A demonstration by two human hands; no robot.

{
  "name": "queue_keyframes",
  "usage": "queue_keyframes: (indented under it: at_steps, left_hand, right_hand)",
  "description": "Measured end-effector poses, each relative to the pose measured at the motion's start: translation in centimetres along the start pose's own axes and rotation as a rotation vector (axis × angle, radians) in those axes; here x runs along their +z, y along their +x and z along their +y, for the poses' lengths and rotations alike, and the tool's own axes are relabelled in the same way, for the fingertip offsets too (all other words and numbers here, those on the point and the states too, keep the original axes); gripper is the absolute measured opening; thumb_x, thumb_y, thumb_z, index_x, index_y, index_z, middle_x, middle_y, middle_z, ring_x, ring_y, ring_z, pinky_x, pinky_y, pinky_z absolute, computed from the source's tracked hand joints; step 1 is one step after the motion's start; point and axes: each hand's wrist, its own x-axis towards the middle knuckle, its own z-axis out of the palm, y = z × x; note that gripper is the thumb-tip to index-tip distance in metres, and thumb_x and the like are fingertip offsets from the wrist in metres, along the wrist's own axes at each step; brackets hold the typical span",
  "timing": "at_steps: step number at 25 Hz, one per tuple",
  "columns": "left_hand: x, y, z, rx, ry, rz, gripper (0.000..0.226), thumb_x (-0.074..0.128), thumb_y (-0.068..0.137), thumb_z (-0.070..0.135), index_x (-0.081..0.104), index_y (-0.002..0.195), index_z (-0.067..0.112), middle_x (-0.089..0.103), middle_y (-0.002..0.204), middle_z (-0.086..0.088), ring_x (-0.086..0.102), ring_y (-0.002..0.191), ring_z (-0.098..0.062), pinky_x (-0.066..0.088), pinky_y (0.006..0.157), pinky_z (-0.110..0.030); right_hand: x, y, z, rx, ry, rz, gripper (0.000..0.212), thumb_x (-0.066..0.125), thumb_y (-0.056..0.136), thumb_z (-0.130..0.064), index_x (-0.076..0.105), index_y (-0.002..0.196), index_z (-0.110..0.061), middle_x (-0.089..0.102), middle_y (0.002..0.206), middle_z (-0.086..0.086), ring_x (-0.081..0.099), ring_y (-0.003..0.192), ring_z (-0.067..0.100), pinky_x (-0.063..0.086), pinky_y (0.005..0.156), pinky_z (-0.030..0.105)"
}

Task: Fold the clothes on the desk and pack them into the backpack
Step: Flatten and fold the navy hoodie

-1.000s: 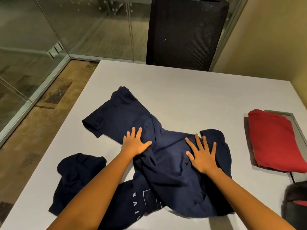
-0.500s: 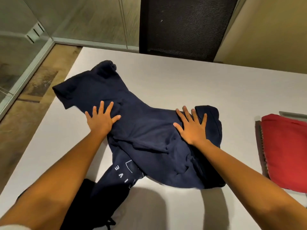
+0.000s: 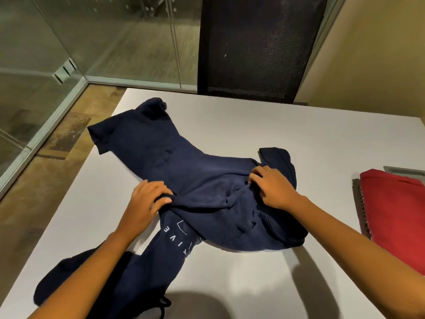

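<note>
I have bare desk [image 3: 253,125] along the far side, between the navy clothes [image 3: 195,176] and the black chair [image 3: 259,47], and an open lane on the right before the folded red garment [image 3: 395,215]. The navy clothes sprawl across the middle and near left. A glass wall [image 3: 46,54] stands beyond the left edge.

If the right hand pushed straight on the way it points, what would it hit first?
The navy shirt it grips: the right hand points away and leftward, so it would likely plough along that fabric toward the far sleeve.
</note>
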Motion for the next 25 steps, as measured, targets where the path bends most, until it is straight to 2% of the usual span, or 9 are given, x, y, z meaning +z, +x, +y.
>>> queue_keyframes:
  at_steps: [2,4,7,9,12,15,17,21,25]
  left_hand:
    - [-0.7,-0.7,0.4,0.024,0.019,0.043,0.028,0.045,0.092,0.039,0.065,0.086,0.019,0.059,0.091,0.016,0.053,0.091,-0.005,0.038,0.095,-0.035]
    - [-2.2,-0.4,1.7,0.041,0.01,0.091,0.022,0.047,0.094,0.028,0.062,0.082,0.016,0.055,0.082,0.013,0.049,0.077,-0.005,0.042,0.08,-0.029]
    - [-5.0,-1.3,4.4,0.011,0.009,0.19,0.015,0.047,0.094,0.018,0.059,0.084,0.017,0.052,0.082,0.01,0.046,0.076,-0.008,0.033,0.081,-0.01]
    - [-6.2,-2.6,6.3,0.01,0.013,0.224,0.016,0.046,0.095,0.022,0.058,0.087,0.018,0.053,0.085,0.011,0.046,0.077,-0.008,0.03,0.084,-0.008]
    - [-6.4,-5.3,8.9,0.06,-0.005,0.204,0.019,0.044,0.095,0.029,0.059,0.089,0.021,0.053,0.089,0.016,0.048,0.08,-0.002,0.031,0.086,-0.012]
    - [-4.9,-9.2,10.3,0.036,-0.05,0.122,0.014,0.047,0.095,0.026,0.057,0.086,0.031,0.053,0.089,0.022,0.052,0.085,-0.003,0.037,0.083,-0.019]
    - [-3.6,-12.0,10.6,-0.004,-0.077,0.062,0.018,0.047,0.096,0.029,0.052,0.084,0.04,0.053,0.09,0.022,0.052,0.087,-0.007,0.038,0.082,-0.02]
    - [-1.1,-15.9,10.9,-0.094,-0.09,0.036,0.02,0.04,0.098,0.04,0.058,0.09,0.038,0.053,0.096,0.022,0.052,0.095,-0.005,0.037,0.087,-0.023]
    - [-0.4,-17.2,12.4,-0.185,-0.134,0.086,0.009,0.056,0.095,0.025,0.06,0.096,0.032,0.052,0.105,0.021,0.047,0.104,-0.002,0.034,0.089,-0.024]
  right_hand:
    - [-1.9,-0.6,-0.3,0.017,-0.026,0.007,0.018,0.063,0.081,-0.007,0.059,0.098,-0.011,0.063,0.098,0.009,0.056,0.087,0.032,0.036,0.074,0.035]
    - [-3.6,-1.6,-0.5,0.058,-0.008,0.068,0.013,0.06,0.08,-0.002,0.053,0.089,-0.009,0.062,0.085,0.011,0.056,0.078,0.034,0.034,0.065,0.034]
    - [-6.1,-5.3,-1.0,0.147,-0.004,0.272,0.023,0.06,0.077,0.002,0.051,0.095,-0.009,0.057,0.084,0.009,0.051,0.069,0.03,0.034,0.055,0.032]
    - [-7.6,-8.5,-1.6,0.225,-0.022,0.38,0.027,0.062,0.077,0.002,0.052,0.099,-0.011,0.054,0.087,0.008,0.047,0.066,0.027,0.035,0.052,0.032]
    - [-7.9,-14.5,-3.4,0.306,0.02,0.491,0.031,0.064,0.073,0.009,0.054,0.097,-0.009,0.052,0.087,0.007,0.046,0.062,0.026,0.032,0.047,0.031]
    - [-4.8,-21.3,-6.0,0.377,0.058,0.464,0.042,0.068,0.063,0.015,0.055,0.094,-0.011,0.051,0.087,0.004,0.046,0.061,0.023,0.037,0.045,0.032]
    - [-1.9,-25.3,-7.7,0.38,0.074,0.405,0.048,0.067,0.057,0.017,0.054,0.089,-0.016,0.048,0.086,-0.001,0.043,0.061,0.02,0.035,0.046,0.031]
    - [3.8,-29.9,-10.3,0.252,0.05,0.239,0.055,0.074,0.041,0.011,0.056,0.083,-0.02,0.047,0.085,-0.003,0.046,0.06,0.021,0.028,0.051,0.026]
    - [5.8,-30.3,-12.9,0.305,0.161,0.262,0.052,0.075,0.039,0.014,0.062,0.076,-0.021,0.054,0.085,-0.007,0.048,0.065,0.017,0.022,0.057,0.016]
